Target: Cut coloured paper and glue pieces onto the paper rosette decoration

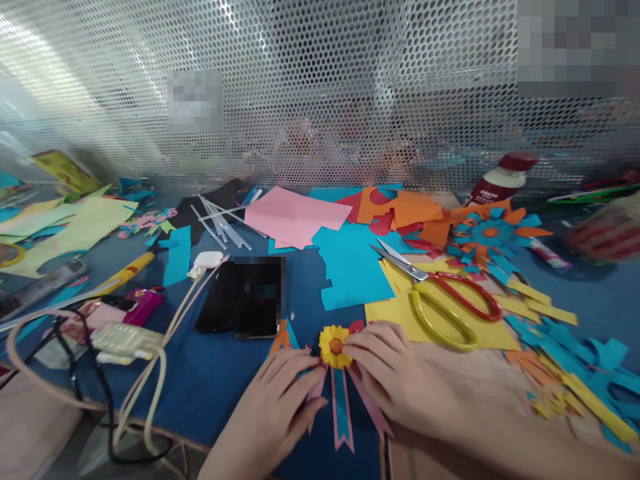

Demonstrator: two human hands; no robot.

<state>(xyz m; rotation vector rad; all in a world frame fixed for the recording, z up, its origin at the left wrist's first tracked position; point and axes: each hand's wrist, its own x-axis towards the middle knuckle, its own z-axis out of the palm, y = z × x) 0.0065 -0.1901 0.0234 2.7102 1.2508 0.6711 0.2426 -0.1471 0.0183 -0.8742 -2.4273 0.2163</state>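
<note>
A paper flower rosette [336,346] with a yellow bloom and an orange-brown centre lies near the table's front edge. From it hang pink paper tails with notched ends, the middle one faced with a blue strip [342,400]. My left hand [277,403] curls at its left side, fingertips against the edge and a pink tail between fingers and thumb. On the right, my right hand [400,373] presses its fingertips on the yellow petals, its thumb hidden beneath. Part of a red paper piece [356,326] shows behind the bloom.
Open scissors [425,280] lie on yellow paper [383,315] beyond my right hand. Two dark phones [257,297], cables [155,373] and a charger [129,343] sit to the left. Paper scraps, a bottle [500,181] and a blue-orange paper flower [491,232] stand farther back, before a perforated metal panel [320,87].
</note>
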